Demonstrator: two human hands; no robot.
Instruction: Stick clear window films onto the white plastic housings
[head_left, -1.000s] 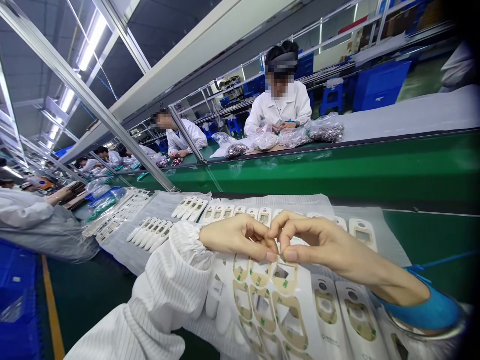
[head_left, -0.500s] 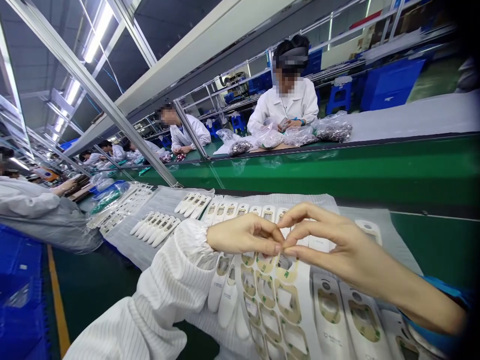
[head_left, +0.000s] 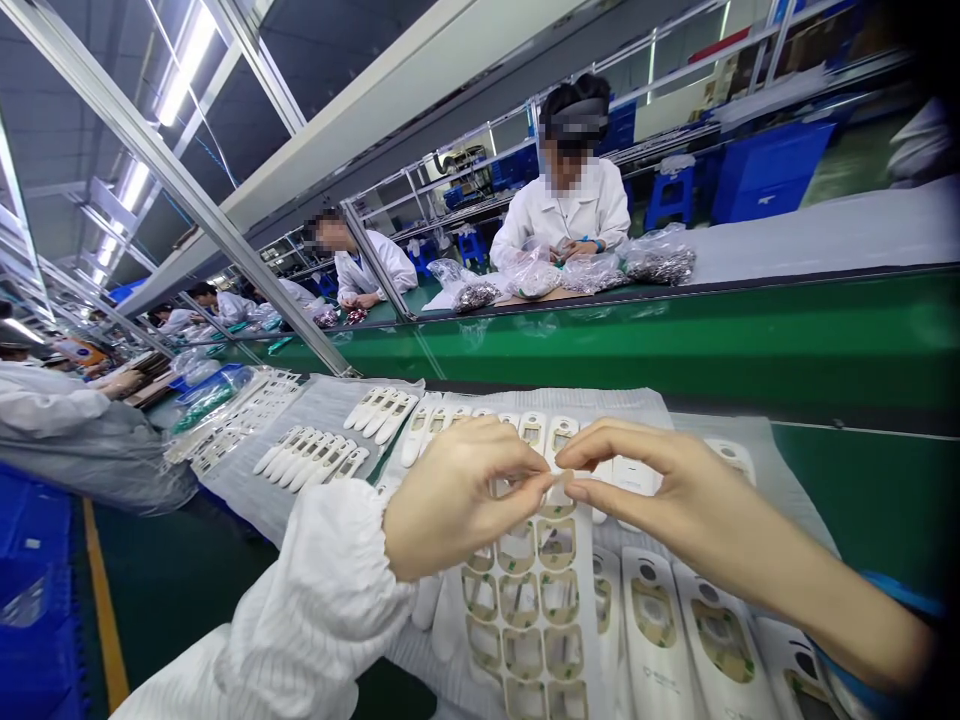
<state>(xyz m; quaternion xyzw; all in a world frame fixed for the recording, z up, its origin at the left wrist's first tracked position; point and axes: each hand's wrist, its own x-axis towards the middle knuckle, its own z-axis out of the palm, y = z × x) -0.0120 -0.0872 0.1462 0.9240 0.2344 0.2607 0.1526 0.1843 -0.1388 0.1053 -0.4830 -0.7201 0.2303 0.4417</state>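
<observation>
A white backing sheet of beige frame-shaped adhesive stickers (head_left: 541,600) hangs below my fingertips. My left hand (head_left: 457,490) is closed in a pinch at the sheet's upper edge. Thumb and forefinger of my right hand (head_left: 697,480) meet the left fingertips at a small beige sticker piece (head_left: 560,488); its full outline is partly hidden by the fingers. Under and right of the sheet lie white plastic device housings (head_left: 656,625), some with a beige sticker frame around their window.
More white housings (head_left: 315,452) lie in rows on foam sheeting at the left. Sticker sheets (head_left: 240,420) are stacked beyond them. A green divider (head_left: 675,325) runs behind the bench. Across it a co-worker (head_left: 562,215) sits with bags of small parts (head_left: 660,258).
My left hand has turned, with its back now raised and its fingertips higher. The sticker sheet has shifted left and hangs straighter. My right hand stays close to the same place.
</observation>
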